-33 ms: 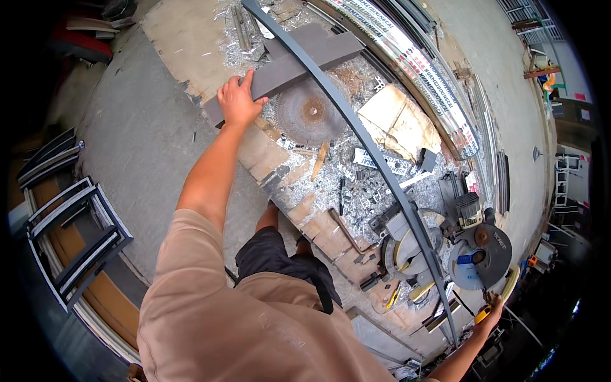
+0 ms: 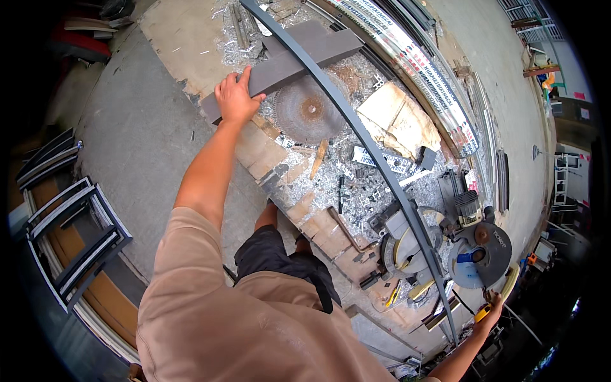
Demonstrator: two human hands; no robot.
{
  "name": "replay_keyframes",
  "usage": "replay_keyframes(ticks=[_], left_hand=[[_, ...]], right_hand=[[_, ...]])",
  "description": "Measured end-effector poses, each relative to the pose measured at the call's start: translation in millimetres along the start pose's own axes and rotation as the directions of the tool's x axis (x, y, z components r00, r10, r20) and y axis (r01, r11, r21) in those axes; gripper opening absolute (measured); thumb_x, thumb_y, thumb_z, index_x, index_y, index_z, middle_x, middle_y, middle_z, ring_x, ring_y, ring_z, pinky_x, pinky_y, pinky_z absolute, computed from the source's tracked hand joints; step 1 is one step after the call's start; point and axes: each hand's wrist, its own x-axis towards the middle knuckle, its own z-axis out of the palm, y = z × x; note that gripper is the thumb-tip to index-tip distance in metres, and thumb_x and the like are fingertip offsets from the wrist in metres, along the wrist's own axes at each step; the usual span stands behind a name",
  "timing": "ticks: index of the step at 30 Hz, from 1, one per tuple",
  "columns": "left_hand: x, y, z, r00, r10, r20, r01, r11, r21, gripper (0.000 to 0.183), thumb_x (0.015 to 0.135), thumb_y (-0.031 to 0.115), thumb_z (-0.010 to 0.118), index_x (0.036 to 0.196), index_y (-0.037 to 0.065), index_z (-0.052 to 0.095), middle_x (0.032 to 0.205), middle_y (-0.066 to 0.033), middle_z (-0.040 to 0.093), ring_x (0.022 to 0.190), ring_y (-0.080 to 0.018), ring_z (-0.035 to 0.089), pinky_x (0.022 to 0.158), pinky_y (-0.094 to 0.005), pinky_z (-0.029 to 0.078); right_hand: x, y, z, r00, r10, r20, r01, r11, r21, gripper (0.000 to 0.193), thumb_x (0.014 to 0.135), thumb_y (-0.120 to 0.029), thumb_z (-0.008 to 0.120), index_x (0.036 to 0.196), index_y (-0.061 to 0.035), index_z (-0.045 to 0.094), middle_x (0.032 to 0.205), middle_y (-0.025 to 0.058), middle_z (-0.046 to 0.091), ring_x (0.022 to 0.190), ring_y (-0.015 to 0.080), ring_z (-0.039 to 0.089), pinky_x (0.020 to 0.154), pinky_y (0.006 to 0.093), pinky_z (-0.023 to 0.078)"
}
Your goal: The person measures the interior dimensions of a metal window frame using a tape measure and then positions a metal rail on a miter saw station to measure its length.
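Observation:
My left hand (image 2: pixel 237 100) grips a wide dark grey profile (image 2: pixel 286 69) near its close end, thumb and forefinger straddling its width and the other fingers bent. My right hand (image 2: pixel 492 310), far out at the lower right, is closed round a yellow-and-black tape measure (image 2: pixel 483 313). A pale yellow curved strip (image 2: pixel 511 282) shows just beyond that hand; what it belongs to I cannot tell. A long, narrow grey bar (image 2: pixel 359 130) runs diagonally over the worktable, crossing the wide profile and passing over the mitre saw (image 2: pixel 414 245).
Metal shavings cover much of the worktable (image 2: pixel 184 38). On it lie a rusty round saw blade (image 2: pixel 310 109), a folded cardboard sheet (image 2: pixel 400 120) and wrapped long profiles (image 2: pixel 414 60). A dark blade guard (image 2: pixel 487 251) stands by the saw. Metal frames (image 2: pixel 76 239) stand at the left.

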Motion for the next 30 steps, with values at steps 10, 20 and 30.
replay_keyframes(ticks=[10, 20, 30], left_hand=[[-4, 2, -3, 0.999, -0.03, -0.012, 0.031, 0.995, 0.093, 0.089, 0.075, 0.041, 0.093, 0.154, 0.024, 0.057, 0.134, -0.0136, 0.062, 0.132, -0.031, 0.056, 0.116, -0.0501, 0.034], [-2, 9, -8, 0.998, -0.036, 0.053, 0.03, 0.994, 0.102, 0.094, 0.074, 0.047, 0.092, 0.158, 0.028, 0.054, 0.132, -0.0115, 0.061, 0.127, -0.0318, 0.056, 0.11, -0.0504, 0.038], [23, 44, 17, 0.996, -0.085, 0.004, 0.084, 0.992, 0.095, 0.095, 0.073, 0.049, 0.093, 0.157, 0.032, 0.053, 0.136, -0.0095, 0.059, 0.128, -0.0301, 0.055, 0.107, -0.0513, 0.038]], right_hand=[[-9, -7, 11, 0.999, -0.03, -0.015, 0.03, 0.999, -0.03, 0.036, 0.104, -0.041, 0.064, 0.114, -0.0084, 0.074, 0.086, 0.0013, 0.07, 0.053, 0.0065, 0.052, 0.049, 0.0223, 0.042], [-9, -4, 12, 0.999, -0.042, -0.023, 0.042, 0.999, -0.004, 0.038, 0.104, -0.042, 0.063, 0.116, -0.0078, 0.076, 0.075, -0.0006, 0.063, 0.051, 0.007, 0.05, 0.048, 0.0232, 0.04], [-13, -9, 20, 0.999, -0.019, -0.049, 0.018, 1.0, -0.01, 0.037, 0.103, -0.043, 0.065, 0.113, -0.0083, 0.074, 0.089, 0.0026, 0.07, 0.052, 0.0082, 0.052, 0.048, 0.0235, 0.042]])
